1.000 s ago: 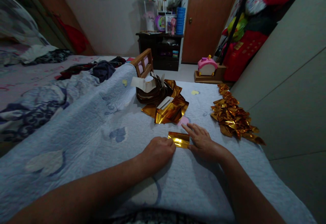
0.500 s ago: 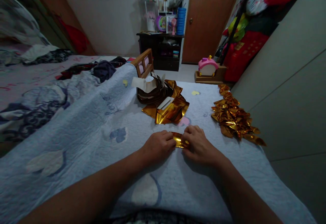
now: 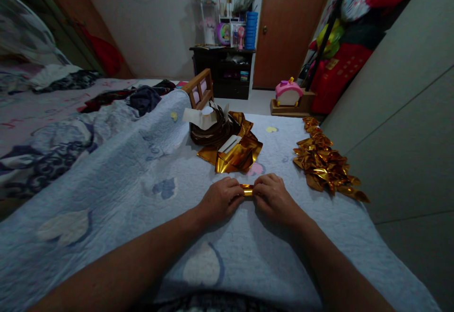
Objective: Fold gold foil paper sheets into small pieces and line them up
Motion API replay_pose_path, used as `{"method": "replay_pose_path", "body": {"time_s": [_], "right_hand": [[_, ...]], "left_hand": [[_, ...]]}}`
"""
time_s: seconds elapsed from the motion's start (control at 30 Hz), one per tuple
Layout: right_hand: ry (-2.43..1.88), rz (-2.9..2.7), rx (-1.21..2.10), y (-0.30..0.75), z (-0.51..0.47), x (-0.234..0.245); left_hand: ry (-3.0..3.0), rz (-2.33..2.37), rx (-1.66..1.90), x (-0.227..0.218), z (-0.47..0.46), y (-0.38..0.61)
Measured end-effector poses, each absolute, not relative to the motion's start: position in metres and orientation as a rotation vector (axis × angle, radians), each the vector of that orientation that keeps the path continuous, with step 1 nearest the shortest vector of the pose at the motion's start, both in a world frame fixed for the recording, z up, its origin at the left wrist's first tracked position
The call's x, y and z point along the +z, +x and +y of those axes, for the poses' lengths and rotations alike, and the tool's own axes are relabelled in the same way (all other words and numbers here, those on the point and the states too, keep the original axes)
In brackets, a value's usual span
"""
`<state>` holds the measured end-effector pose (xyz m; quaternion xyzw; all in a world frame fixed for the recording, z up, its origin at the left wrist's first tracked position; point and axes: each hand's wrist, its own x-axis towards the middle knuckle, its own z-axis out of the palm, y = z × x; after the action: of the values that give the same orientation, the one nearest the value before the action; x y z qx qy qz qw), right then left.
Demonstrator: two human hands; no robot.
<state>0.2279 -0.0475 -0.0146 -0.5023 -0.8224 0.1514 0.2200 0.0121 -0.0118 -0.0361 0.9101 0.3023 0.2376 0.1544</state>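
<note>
A small strip of gold foil paper (image 3: pixel 248 190) lies between my two hands, low over the blue bed cover. My left hand (image 3: pixel 224 198) is closed on its left end, fingers bent over it. On the right end, my right hand (image 3: pixel 272 197) grips the same paper, thumb toward me. Only the short middle of the strip shows; both ends are under the fingers. Just beyond my hands rest loose gold foil sheets (image 3: pixel 244 153) beside a stack of brown-edged paper (image 3: pixel 213 132). To the right lies a heap of folded gold foil pieces (image 3: pixel 324 165).
The blue bed cover (image 3: pixel 142 217) has heart patterns and rises in a ridge at the left. A wooden frame (image 3: pixel 198 90) stands behind the paper stack. A pale cabinet wall (image 3: pixel 407 137) borders the right side. Clothes (image 3: pixel 145 98) lie at the far left.
The gold foil between my hands has become narrower, its near part folded or rolled up. My fingers have closed in over its ends, while the heaps stay as they were.
</note>
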Motion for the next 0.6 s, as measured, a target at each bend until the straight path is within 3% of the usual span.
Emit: {"method": "replay_pose_path", "body": {"time_s": [0.33,0.6], "right_hand": [[-1.322,-1.941,0.736,0.236,-0.042,-0.013],[-1.168,-1.6,1.15,0.229,-0.043,-0.015]], "left_hand": [[2.26,0.926,0.856,-0.021,-0.01,0.008],[1.694,0.733,0.736,-0.025,-0.012,0.013]]}}
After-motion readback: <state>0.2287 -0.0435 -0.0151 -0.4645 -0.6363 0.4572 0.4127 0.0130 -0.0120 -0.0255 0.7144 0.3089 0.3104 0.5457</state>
